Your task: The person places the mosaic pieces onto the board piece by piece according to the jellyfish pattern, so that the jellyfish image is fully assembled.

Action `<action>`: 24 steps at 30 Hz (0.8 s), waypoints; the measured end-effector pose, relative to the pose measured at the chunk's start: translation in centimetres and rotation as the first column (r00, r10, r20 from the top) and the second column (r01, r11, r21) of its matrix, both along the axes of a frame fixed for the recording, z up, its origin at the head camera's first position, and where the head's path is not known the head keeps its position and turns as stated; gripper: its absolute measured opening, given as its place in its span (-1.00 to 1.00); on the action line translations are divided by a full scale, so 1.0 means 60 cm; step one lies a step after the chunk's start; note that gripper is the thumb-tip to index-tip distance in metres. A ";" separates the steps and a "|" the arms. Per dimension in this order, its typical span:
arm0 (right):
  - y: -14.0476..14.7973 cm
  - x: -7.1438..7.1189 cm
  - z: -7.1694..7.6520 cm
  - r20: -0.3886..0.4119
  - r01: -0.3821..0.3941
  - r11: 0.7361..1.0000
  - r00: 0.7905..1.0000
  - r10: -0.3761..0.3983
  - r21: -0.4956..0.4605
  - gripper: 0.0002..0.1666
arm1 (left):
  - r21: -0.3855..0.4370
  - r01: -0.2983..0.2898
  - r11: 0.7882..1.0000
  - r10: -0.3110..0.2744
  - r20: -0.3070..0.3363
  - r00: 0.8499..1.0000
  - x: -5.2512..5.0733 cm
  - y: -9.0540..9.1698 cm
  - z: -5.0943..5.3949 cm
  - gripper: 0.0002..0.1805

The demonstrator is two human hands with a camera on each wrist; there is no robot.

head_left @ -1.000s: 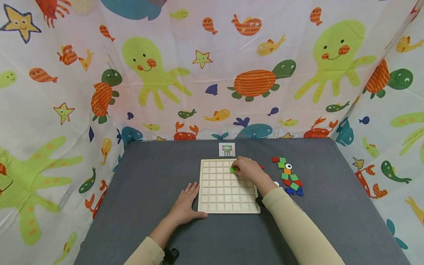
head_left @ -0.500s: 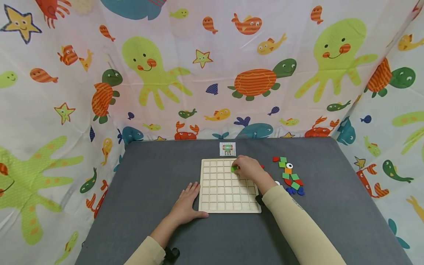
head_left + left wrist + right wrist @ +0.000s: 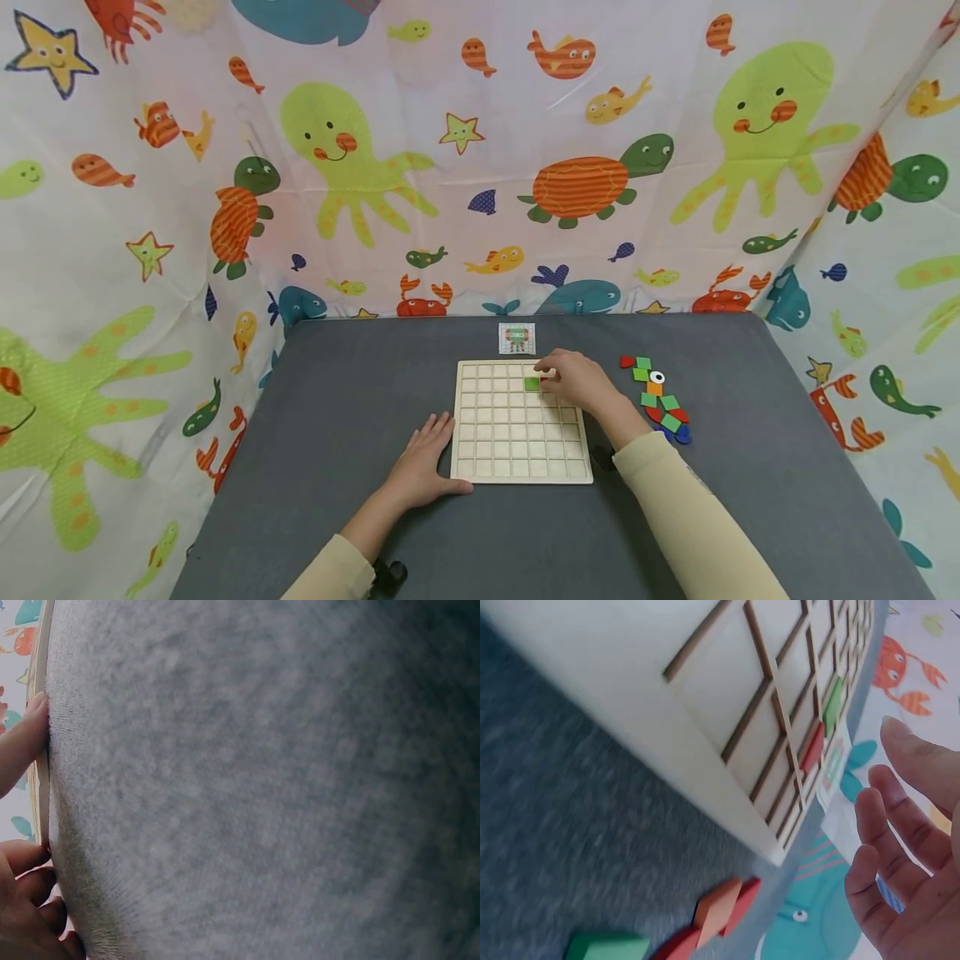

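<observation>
A pale wooden grid board [image 3: 501,447] lies on the grey table. A green square tile [image 3: 532,384] sits in one of its upper cells, and a red tile [image 3: 811,748] is beside it in the right wrist view. My right hand [image 3: 581,385] hovers over the board's upper right, just right of the green tile. Its thumb and fingers are apart and loosely bent, with nothing between them. My left hand [image 3: 417,468] lies flat at the board's left edge, fingers straight, thumb along the lower left corner.
A small printed card [image 3: 517,338] lies behind the board. Right of the board are loose green, red, orange and blue pieces [image 3: 670,403] and a white ring-shaped piece [image 3: 657,377]. Several more tiles, one of them orange [image 3: 718,911], lie close to the board's right edge.
My right hand has let go of the green tile and drawn back to the right, so the tile now shows in its cell. My left hand stays in place.
</observation>
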State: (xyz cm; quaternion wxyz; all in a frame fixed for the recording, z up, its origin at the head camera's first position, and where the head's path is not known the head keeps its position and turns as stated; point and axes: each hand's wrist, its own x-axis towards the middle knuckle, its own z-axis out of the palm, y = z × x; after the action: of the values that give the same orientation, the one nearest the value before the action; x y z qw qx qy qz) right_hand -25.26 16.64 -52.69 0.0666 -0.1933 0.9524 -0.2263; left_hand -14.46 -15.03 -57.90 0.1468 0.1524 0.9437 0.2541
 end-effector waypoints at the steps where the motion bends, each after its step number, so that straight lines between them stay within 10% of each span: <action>1: 0.004 0.003 0.003 -0.005 0.004 1.000 1.000 -0.005 -0.010 -0.60 | -0.002 -0.001 1.000 0.001 0.000 1.000 0.000 0.000 0.000 0.29; 24: 0.111 0.072 0.013 -0.085 0.117 0.992 0.989 -0.121 -0.053 -0.61 | 0.011 -0.004 1.000 0.004 -0.016 1.000 -0.001 0.000 -0.004 0.31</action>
State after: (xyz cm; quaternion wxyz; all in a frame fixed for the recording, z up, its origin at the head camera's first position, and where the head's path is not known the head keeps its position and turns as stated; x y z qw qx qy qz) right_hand -20.92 23.29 -51.90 0.0063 -0.1472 0.9585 -0.2441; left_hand -14.50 -15.04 -58.14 0.1378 0.1536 0.9437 0.2585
